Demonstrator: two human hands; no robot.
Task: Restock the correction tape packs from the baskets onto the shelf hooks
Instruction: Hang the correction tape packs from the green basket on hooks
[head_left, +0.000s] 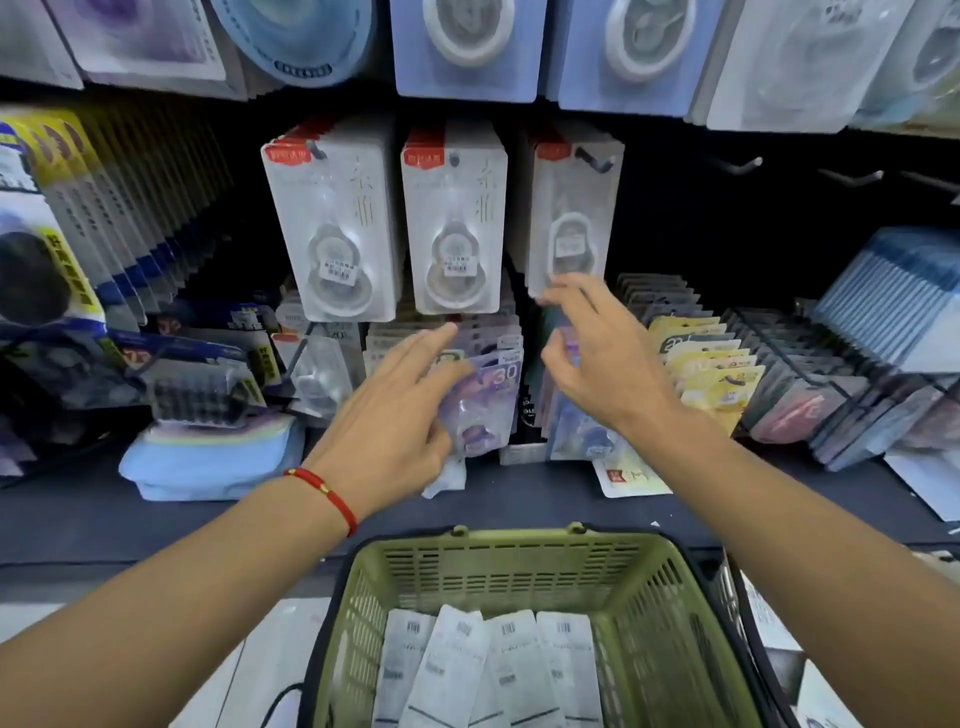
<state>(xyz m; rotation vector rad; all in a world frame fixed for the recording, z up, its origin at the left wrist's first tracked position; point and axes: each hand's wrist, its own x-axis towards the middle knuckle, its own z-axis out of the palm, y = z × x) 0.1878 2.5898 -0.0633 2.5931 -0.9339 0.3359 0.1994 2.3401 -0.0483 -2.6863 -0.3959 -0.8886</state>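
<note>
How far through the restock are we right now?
Done: three hooks carry white correction tape packs, the right stack looking thinner. In hand: nothing; the left hand and right hand are both empty, the right fingertips just under that stack. Left: several packs lie in the green basket, and bare hooks stand further right.

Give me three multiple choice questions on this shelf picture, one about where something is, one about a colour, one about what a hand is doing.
1. Where is the green basket?
A. below the hands, in front of the shelf
B. hanging on a hook
C. on the top row

2. What colour is the wrist cord on the left hand?
A. blue
B. red
C. yellow

3. What is the right hand doing?
A. gripping the basket
B. hanging idle
C. fingers touching the bottom of the rightmost white pack

Answers: 1 A, it sits lowest in view; 2 B, a red band crosses the wrist; 3 C, fingertips meet the pack's lower edge.
</note>
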